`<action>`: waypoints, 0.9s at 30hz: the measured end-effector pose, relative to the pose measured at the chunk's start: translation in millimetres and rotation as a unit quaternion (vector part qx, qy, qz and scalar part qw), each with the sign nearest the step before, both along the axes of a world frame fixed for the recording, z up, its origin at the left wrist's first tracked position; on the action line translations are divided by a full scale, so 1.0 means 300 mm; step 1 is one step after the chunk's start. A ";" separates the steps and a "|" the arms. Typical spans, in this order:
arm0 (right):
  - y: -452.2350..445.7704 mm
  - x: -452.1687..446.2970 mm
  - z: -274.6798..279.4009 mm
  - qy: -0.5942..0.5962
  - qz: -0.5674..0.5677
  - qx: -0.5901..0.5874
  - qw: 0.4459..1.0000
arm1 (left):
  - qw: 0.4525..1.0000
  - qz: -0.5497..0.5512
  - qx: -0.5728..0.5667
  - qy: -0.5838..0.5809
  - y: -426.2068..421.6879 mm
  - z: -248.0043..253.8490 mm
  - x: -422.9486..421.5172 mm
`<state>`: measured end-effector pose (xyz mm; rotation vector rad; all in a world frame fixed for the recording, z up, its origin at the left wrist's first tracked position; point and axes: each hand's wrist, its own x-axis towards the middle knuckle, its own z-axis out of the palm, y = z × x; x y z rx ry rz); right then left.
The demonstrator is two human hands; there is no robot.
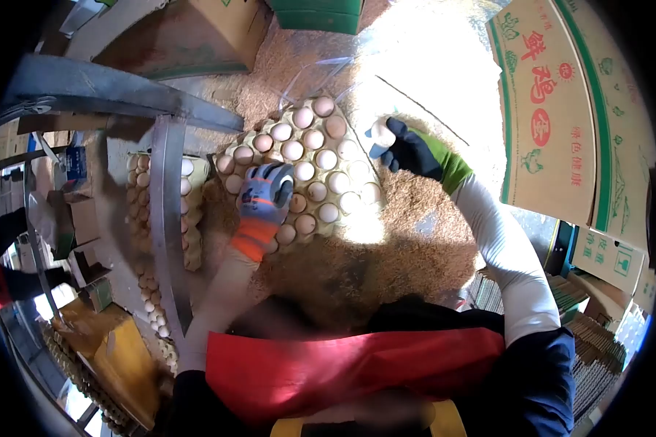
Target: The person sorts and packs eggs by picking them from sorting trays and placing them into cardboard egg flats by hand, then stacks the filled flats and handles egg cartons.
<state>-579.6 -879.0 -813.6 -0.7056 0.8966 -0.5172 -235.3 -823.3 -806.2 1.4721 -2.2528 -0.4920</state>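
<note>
My right hand [408,149], in a dark glove with a green cuff, is raised to the right of an egg tray. Its fingers are closed around a pale egg [381,134]. The tray [375,191] is made of moulded pulp and holds rows of white and light brown eggs [304,171]. Over its left part is my left hand [264,191], in a grey glove with an orange cuff. The fingers of that hand curl down among the eggs, and whatever lies under them is hidden. Strong sunlight washes out the tray's right side.
A metal frame post [169,218] stands left of the tray, with more egg trays [193,240] behind it. A large printed carton [554,116] is at the right. Brown grain-like bedding [430,255] covers the ground. Another box [189,40] sits at the back.
</note>
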 end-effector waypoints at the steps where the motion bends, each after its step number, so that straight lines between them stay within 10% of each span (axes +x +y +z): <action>1: 0.020 0.019 0.030 -0.033 0.011 0.014 0.999 | 0.999 -0.045 0.004 -0.011 -0.030 0.012 -0.024; 15: 0.130 0.064 0.102 -0.115 -0.132 0.116 0.978 | 0.967 -0.187 0.069 -0.159 -0.217 -0.081 -0.174; 21: 0.160 0.021 0.066 -0.113 -0.138 0.126 0.976 | 0.955 -0.142 0.157 0.207 -0.185 -0.107 -0.103; 26: 0.162 0.046 0.018 -0.021 0.007 -0.129 0.991 | 0.870 -0.074 0.290 0.391 -0.151 -0.074 -0.117; 27: 0.157 0.069 0.042 -0.085 -0.029 0.047 0.995 | 0.877 -0.084 0.284 0.378 -0.148 -0.060 -0.131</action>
